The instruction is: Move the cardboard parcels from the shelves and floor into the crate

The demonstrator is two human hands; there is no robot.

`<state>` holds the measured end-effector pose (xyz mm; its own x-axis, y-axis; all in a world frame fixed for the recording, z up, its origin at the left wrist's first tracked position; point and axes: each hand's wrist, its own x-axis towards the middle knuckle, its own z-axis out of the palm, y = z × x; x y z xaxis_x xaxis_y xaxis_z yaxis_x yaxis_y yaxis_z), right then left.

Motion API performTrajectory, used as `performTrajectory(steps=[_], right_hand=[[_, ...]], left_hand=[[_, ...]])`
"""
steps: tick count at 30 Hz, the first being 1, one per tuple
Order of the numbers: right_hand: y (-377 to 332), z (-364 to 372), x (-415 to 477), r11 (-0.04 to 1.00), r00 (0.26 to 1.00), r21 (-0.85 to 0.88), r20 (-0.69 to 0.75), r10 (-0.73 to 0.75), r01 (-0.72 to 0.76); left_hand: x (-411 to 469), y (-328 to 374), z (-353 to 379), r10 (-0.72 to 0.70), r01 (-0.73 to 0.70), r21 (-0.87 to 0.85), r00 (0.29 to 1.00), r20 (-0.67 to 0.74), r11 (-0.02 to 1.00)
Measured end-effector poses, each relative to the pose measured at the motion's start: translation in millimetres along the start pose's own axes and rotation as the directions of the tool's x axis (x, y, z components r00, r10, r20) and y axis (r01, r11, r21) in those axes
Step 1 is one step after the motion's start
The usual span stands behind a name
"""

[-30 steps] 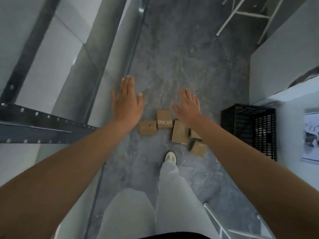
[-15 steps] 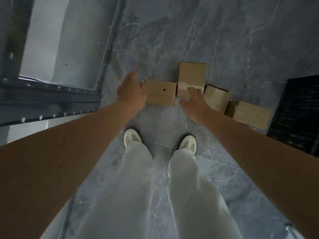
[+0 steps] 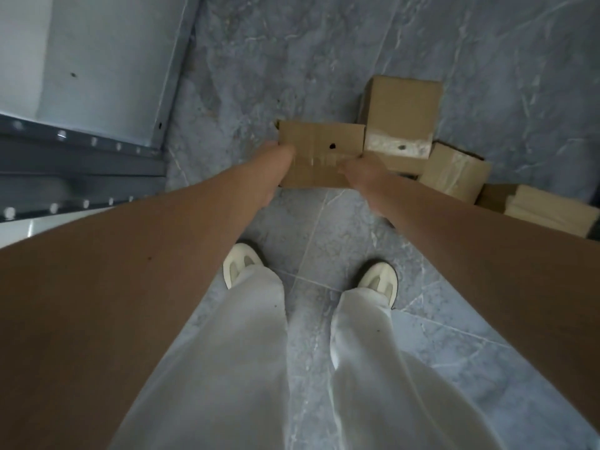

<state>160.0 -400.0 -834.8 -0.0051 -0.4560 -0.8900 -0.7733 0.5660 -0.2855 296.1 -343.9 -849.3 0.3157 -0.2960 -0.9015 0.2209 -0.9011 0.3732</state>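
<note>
Several cardboard parcels lie in a row on the grey floor ahead of my feet. The leftmost parcel point(image 3: 321, 147), flat with a black dot on top, is gripped at both ends: my left hand point(image 3: 276, 167) holds its left side, my right hand point(image 3: 360, 170) its right near corner. Behind it to the right stands a taller taped parcel point(image 3: 401, 115). Further right lie a taped parcel point(image 3: 454, 172) and a pale one point(image 3: 548, 211) at the frame's edge. The crate is out of view.
A grey metal shelf frame point(image 3: 81, 151) with a pale board point(image 3: 107, 60) fills the upper left, close to my left arm. My two white shoes point(image 3: 242, 263) stand on the marbled tile floor point(image 3: 324, 43) just below the parcels.
I have bent lower and the view has closed in on the parcels. Both hands have dropped from hovering over the row onto the leftmost parcel and now grip its ends. The black crate has left the frame.
</note>
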Motion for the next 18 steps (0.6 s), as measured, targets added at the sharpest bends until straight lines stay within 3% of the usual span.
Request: performTrajectory(steps=[4, 9, 13, 18], right_hand=[[-25.7, -34.7, -67.9, 1.0, 1.0, 0.016, -0.02, -0.016, 0.017], [-88.1, -103.1, -182.1, 0.994, 0.994, 0.023, -0.025, -0.111, 0.111], [-129.2, -160.7, -288.8, 0.978, 0.978, -0.007, -0.019, -0.21, 0.21], [-160.4, -236.1, -418.2, 0.936, 0.946, 0.141, -0.047, -0.32, 0.323]], left_hand=[[-72.8, 25.5, -31.8, 0.033, -0.031, -0.026, 0.996, 0.078, 0.999], [-195.5, 102.5, -84.8, 0.057, -0.052, -0.08, 0.996, 0.064, 0.995], [-315.8, 171.8, -120.2, 0.143, -0.137, -0.09, 0.987, 0.066, 0.986], [-472.4, 230.5, -137.2, 0.322, -0.305, -0.177, 0.944, 0.074, 0.936]])
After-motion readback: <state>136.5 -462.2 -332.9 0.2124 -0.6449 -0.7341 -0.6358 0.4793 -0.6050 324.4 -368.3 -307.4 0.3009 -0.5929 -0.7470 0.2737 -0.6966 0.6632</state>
